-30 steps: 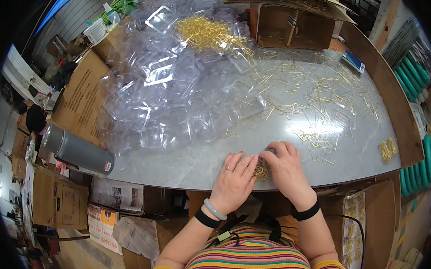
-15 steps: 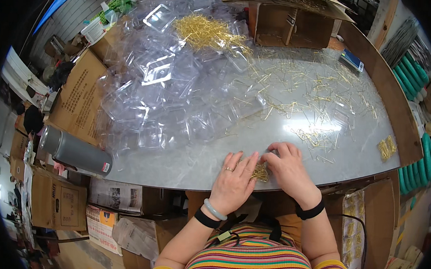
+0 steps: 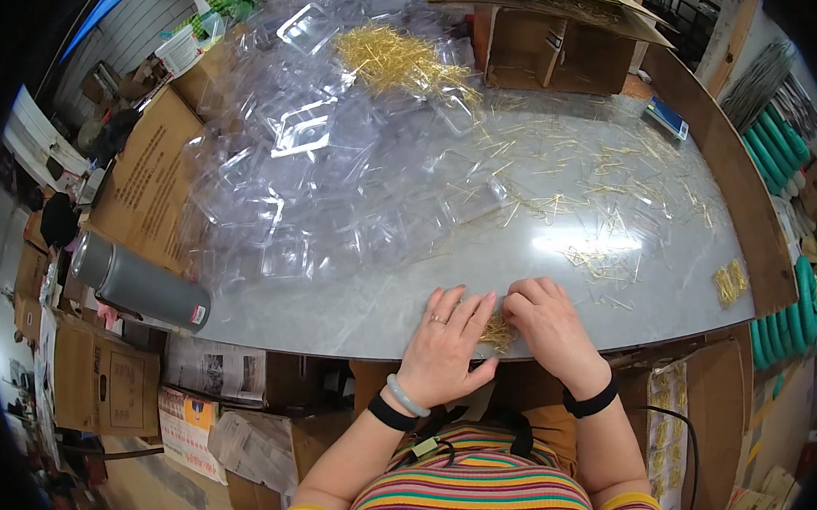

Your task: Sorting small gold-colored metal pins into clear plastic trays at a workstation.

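Note:
A small bundle of gold wire hooks [image 3: 497,332] lies at the table's front edge, between my two hands. My left hand [image 3: 444,344] rests on the tabletop to its left, back up, fingers stretched forward and thumb held out towards the bundle. To the right, my right hand [image 3: 550,329] is closed, its fingers bent in and its fingertips beside the bundle; what they pinch, if anything, is hidden. Loose gold wire hooks [image 3: 605,260] are scattered over the grey table [image 3: 367,323] beyond my hands.
Clear plastic trays [image 3: 290,210] are heaped at the far left, with a pile of gold hooks [image 3: 397,58] on top. A grey bottle [image 3: 149,286] lies at the left edge. A cardboard box [image 3: 514,51], a blue box [image 3: 667,117] and another hook bundle [image 3: 730,282] are farther out.
My left thumb has swung away from its fingers, out towards the bundle. My right fingers have curled in more, and the bundle shows more plainly between my hands.

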The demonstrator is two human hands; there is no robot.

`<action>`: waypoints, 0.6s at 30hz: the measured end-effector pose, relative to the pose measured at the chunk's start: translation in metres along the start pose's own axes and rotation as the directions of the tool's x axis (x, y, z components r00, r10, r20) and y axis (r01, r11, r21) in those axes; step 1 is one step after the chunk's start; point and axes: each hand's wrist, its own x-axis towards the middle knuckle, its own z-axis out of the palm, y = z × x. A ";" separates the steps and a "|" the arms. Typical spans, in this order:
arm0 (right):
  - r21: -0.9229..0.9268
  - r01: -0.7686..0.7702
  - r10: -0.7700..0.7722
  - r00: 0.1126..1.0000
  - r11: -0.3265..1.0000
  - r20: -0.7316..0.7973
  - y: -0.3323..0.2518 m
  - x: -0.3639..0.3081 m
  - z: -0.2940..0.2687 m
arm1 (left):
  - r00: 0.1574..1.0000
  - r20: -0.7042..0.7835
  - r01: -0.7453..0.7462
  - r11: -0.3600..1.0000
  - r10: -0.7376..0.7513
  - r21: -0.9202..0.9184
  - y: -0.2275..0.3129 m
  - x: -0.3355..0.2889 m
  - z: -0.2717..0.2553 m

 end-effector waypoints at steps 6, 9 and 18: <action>0.064 0.051 -0.048 0.998 0.997 -0.046 0.001 0.004 0.005 | 1.000 0.019 0.007 0.998 -0.009 0.060 -0.002 -0.001 0.008; 0.109 0.047 -0.046 0.999 0.993 -0.012 0.007 0.002 0.003 | 1.000 0.025 0.005 0.998 -0.006 0.062 -0.001 -0.001 0.007; 0.669 -0.285 0.349 0.936 0.686 0.040 -0.017 -0.006 -0.002 | 0.999 -0.025 0.037 0.997 -0.035 0.067 -0.001 0.000 0.009</action>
